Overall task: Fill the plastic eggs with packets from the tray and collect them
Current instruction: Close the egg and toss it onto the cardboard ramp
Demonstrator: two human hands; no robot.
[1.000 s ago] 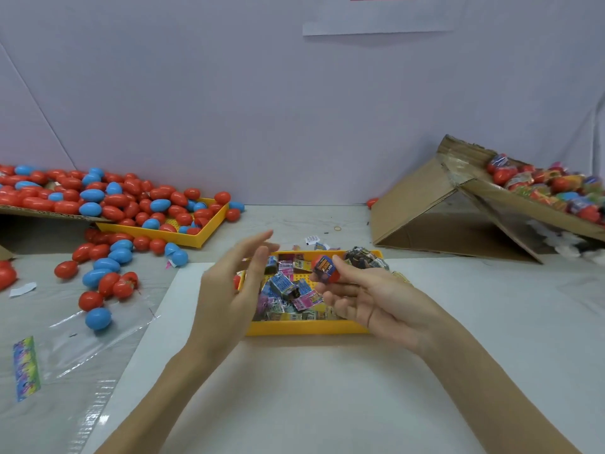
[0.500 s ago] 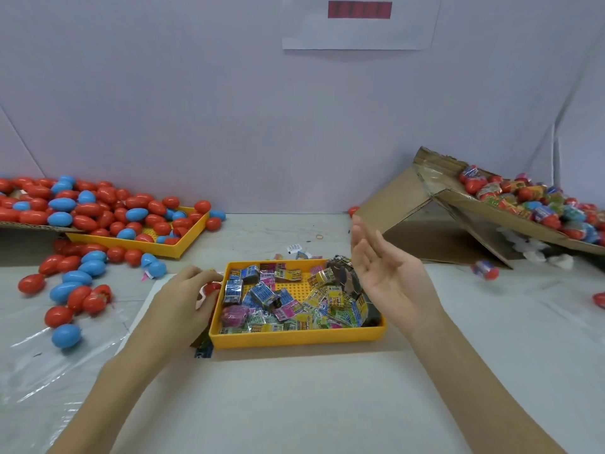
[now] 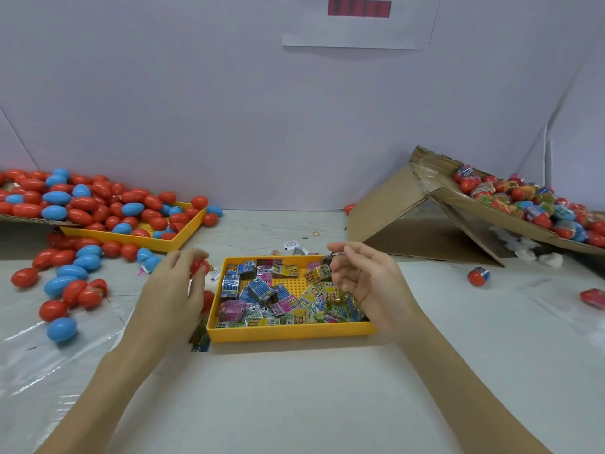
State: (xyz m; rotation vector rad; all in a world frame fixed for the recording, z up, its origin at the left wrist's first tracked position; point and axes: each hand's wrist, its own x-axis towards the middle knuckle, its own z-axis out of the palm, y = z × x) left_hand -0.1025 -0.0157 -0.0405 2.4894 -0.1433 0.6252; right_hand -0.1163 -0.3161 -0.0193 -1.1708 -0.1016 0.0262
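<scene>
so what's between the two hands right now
In the head view, the far part of the yellow tray with its packets lies between the left hand and right hand.

A pale wall (image 3: pixel 203 103) rises beyond the hands, a paper sheet (image 3: pixel 358 22) high on it; a white table (image 3: pixel 294 404) lies beneath them
</scene>
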